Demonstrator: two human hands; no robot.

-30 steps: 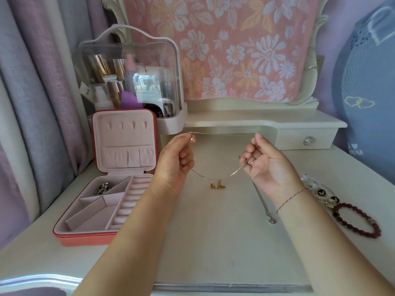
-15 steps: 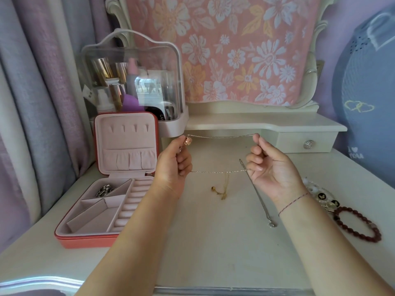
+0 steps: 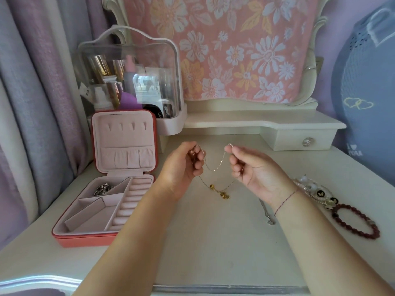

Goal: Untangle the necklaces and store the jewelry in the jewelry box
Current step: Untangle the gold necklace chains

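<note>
A thin gold necklace [image 3: 215, 167] with small gold charms hangs slack between both hands above the white dresser top. My left hand [image 3: 183, 167] grips one part of the chain with curled fingers. My right hand [image 3: 250, 167] pinches the other part between thumb and fingers. The charms [image 3: 222, 192] dangle low, close to the dresser top. The coral jewelry box [image 3: 89, 238] stands open at the left, its pink lid upright; a silver piece [image 3: 102, 189] lies in its back left compartment. A silver necklace [image 3: 267, 212] lies on the dresser, partly hidden under my right wrist.
A dark red bead bracelet [image 3: 357, 223] and a pale beaded piece [image 3: 314, 191] lie at the right. A clear cosmetics case [image 3: 128, 82] stands behind the box. A small drawer [image 3: 305, 139] sits under the rear shelf, and curtains hang along the left.
My hands have come closer together and lower. The gold chain, stretched taut between them half a second ago, now sags in loops and its charms hang lower.
</note>
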